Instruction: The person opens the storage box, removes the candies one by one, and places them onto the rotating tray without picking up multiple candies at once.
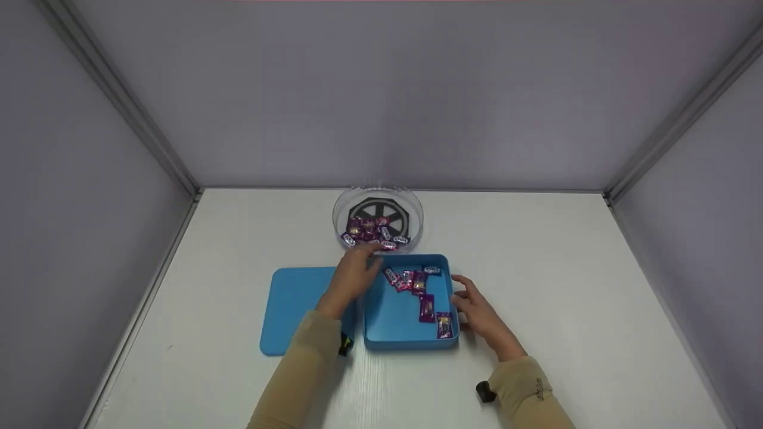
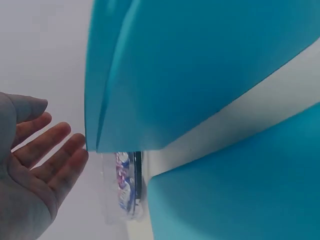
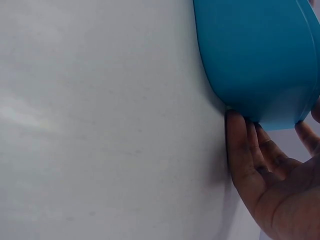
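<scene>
A blue plastic box (image 1: pixel 390 320) stands in the middle of the table, with several small wrapped candies (image 1: pixel 426 308) in its back and right parts. Behind it is a clear round bowl (image 1: pixel 337 211) of more wrapped candies (image 1: pixel 368 227). My left hand (image 1: pixel 353 275) hovers over the box's back left corner, near the bowl's front edge. Its fingers look relaxed in the left wrist view, and no candy shows in them. At the box's right wall, my right hand (image 1: pixel 481 313) rests its fingertips (image 3: pixel 235 120) against the outside.
A flat blue lid (image 1: pixel 298 304) lies left of the box, partly under my left forearm. Grey panels (image 1: pixel 381 89) enclose the white table (image 1: pixel 536 250) at the back and on both sides. A dark wheel-like pattern (image 1: pixel 378 208) shows through the bowl.
</scene>
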Demonstrator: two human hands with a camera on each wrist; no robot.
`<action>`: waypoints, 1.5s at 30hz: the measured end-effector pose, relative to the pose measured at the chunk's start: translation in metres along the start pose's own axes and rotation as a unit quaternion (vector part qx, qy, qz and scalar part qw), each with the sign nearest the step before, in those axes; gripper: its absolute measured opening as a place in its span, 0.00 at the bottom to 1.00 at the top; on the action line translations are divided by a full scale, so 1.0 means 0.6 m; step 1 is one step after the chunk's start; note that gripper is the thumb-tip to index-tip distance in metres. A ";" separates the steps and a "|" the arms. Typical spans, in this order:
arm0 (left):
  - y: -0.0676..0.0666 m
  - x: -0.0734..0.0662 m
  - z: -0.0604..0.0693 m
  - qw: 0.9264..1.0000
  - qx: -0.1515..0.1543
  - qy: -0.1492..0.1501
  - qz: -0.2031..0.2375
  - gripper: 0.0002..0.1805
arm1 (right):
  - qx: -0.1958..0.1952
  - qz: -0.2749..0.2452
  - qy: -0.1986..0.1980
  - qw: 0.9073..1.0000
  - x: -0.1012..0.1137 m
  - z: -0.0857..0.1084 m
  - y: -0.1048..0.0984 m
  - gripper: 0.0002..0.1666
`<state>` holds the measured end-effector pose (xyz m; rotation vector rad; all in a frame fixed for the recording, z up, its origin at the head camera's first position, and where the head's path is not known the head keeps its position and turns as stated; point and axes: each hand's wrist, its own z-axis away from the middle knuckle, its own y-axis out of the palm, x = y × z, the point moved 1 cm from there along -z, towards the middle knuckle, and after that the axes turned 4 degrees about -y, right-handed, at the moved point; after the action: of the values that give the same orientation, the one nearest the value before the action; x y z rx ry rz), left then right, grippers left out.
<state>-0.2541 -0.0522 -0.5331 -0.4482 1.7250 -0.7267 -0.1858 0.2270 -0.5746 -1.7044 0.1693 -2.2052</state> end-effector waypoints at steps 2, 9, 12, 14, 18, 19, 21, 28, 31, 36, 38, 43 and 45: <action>0.004 -0.006 0.006 0.999 -0.001 0.011 -0.032 0.17 | 0.001 -0.001 0.000 1.000 0.000 0.000 0.000 0.31; 0.027 -0.028 0.027 0.989 -0.020 0.071 -0.126 0.14 | -0.001 0.001 0.007 1.000 -0.002 0.001 0.000 0.30; 0.040 -0.034 0.034 0.980 -0.019 0.101 -0.169 0.13 | -0.002 0.000 0.007 1.000 -0.002 0.001 -0.001 0.30; 0.049 -0.035 0.038 0.974 -0.013 0.117 -0.195 0.13 | -0.002 -0.001 0.004 1.000 -0.002 0.000 -0.001 0.30; 0.064 -0.032 0.045 0.965 0.007 0.130 -0.226 0.13 | -0.002 0.000 0.001 1.000 -0.003 0.000 -0.002 0.30; 0.067 -0.029 0.046 0.964 0.011 0.133 -0.232 0.12 | -0.002 0.001 0.001 1.000 -0.004 0.000 -0.002 0.30; 0.073 -0.024 0.048 0.960 0.015 0.136 -0.244 0.12 | -0.001 0.001 0.000 1.000 -0.004 0.001 -0.001 0.30; 0.089 -0.006 0.054 0.948 0.017 0.126 -0.294 0.14 | 0.006 -0.024 -0.006 1.000 -0.003 0.003 -0.001 0.31; 0.092 -0.005 0.056 0.944 0.035 0.108 -0.309 0.20 | 0.001 -0.017 -0.004 1.000 -0.003 0.004 0.000 0.30; 0.096 -0.005 0.057 0.936 0.057 0.091 -0.334 0.22 | -0.005 -0.007 0.002 1.000 -0.002 0.003 0.000 0.29; 0.097 -0.004 0.058 0.933 0.054 0.094 -0.342 0.20 | -0.005 -0.007 0.003 1.000 -0.002 0.003 0.001 0.30; 0.098 -0.001 0.059 0.928 0.035 0.115 -0.353 0.18 | -0.002 -0.003 0.003 1.000 -0.003 0.003 0.001 0.30; 0.099 0.000 0.059 0.926 0.021 0.127 -0.354 0.17 | -0.001 -0.002 0.003 1.000 -0.003 0.003 0.002 0.30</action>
<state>-0.2158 -0.0172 -0.5786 -1.0096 1.7785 -1.3834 -0.1835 0.2271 -0.5763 -1.7004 0.1700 -2.2147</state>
